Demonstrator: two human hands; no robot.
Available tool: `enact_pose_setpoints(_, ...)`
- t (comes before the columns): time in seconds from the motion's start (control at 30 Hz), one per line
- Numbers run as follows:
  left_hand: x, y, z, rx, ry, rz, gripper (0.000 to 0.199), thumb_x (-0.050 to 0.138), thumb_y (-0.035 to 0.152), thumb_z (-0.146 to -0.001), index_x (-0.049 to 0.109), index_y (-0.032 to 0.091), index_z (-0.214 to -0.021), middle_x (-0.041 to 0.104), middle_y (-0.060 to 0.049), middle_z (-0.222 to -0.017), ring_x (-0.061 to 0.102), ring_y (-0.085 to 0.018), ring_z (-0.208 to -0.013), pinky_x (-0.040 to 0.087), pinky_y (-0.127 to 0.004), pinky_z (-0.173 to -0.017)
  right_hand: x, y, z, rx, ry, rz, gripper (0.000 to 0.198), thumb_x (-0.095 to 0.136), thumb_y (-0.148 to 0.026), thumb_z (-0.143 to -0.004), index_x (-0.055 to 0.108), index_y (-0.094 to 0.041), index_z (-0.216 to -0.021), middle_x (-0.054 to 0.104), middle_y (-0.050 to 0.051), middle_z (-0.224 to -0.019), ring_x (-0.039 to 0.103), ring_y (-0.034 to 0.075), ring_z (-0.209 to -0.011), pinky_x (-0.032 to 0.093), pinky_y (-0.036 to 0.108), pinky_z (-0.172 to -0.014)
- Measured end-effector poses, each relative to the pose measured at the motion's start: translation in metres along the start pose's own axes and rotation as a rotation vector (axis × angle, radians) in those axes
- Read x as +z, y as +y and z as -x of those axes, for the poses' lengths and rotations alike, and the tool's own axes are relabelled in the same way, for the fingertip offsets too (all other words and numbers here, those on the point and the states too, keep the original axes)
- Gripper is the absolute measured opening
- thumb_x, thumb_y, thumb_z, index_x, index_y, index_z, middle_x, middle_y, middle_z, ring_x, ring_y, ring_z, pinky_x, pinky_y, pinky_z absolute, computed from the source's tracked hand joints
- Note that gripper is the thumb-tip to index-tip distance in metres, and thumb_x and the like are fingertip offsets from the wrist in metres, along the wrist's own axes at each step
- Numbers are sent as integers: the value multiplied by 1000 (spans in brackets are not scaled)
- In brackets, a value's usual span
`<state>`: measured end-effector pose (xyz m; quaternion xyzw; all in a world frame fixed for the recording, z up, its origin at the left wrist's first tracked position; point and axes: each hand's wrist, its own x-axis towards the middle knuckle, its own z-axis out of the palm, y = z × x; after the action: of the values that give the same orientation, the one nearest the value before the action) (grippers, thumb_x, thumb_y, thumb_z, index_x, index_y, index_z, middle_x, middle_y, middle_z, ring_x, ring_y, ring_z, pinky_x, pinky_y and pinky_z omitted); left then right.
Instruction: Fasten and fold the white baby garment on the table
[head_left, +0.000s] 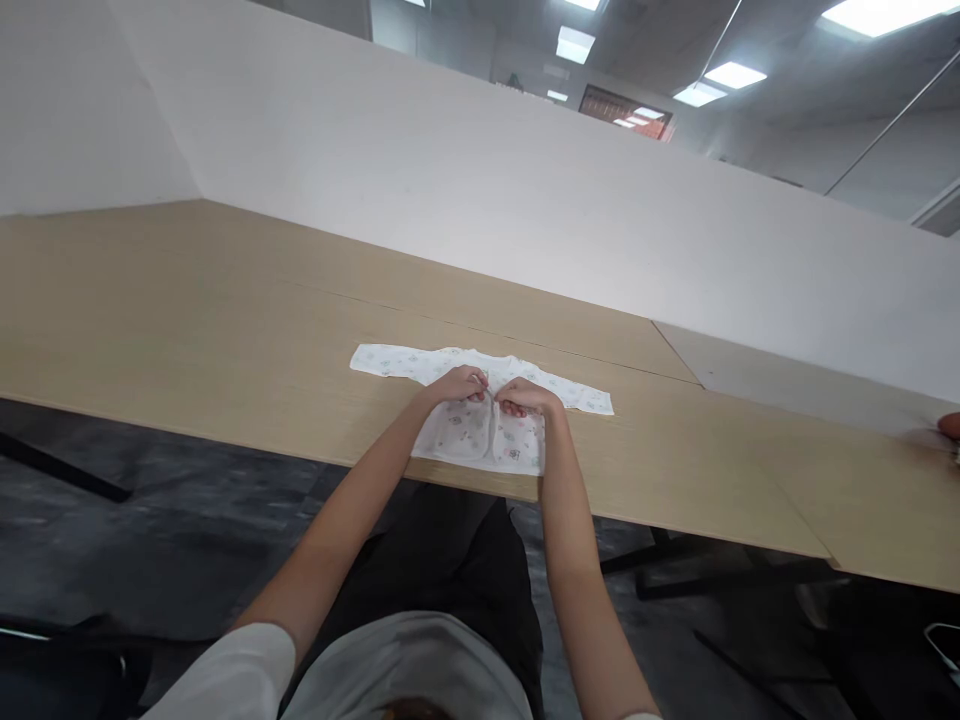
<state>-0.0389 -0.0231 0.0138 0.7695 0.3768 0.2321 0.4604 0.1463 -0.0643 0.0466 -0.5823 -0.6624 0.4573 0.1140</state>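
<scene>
White printed shirt (454,432) lies pinched by 2 hands (460,383) (525,393).

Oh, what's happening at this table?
A person is working with both bare hands on a small white printed top. It lies on a light wooden table, its sleeves spread out to either side and its hem near the table's front edge. The left hand and right hand are close together, fingers pinching the fabric along the middle of its front. Any fastener there is too small to make out.
</scene>
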Motion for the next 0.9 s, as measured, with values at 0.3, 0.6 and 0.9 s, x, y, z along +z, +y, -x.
enact_pose_setpoints(0.3, -15, 6, -25, -162, 243, 18, 26, 49, 21, -73, 61, 14, -96, 68, -7, -91, 56, -8, -55, 42, -17, -48, -2, 8, -21, -16, 361, 55, 42, 56, -52, -80, 51, -16, -59, 49, 0, -49, 43, 9, -43, 35, 22, -46)
enact_pose_setpoints(0.6, 15, -7, -51, -115, 458, -232, 27, 46, 19, -79, 69, 14, -93, 70, -7, -92, 62, -16, -86, 47, -23, -77, 21, -9, -55, 145, 718, 281, 20, 53, -31, -80, 64, -15, -85, 63, 12, -90, 58, 20, -88, 41, 25, -70)
enact_pose_setpoints(0.9, 20, -1, -45, -92, 390, -389, 25, 55, 22, -76, 71, 17, -94, 70, -8, -97, 62, -21, -90, 46, -27, -81, 7, 3, -34, 27, 561, 1, 22, 43, -28, -75, 60, -13, -71, 43, -1, -49, 40, 13, -56, 31, 22, -53)
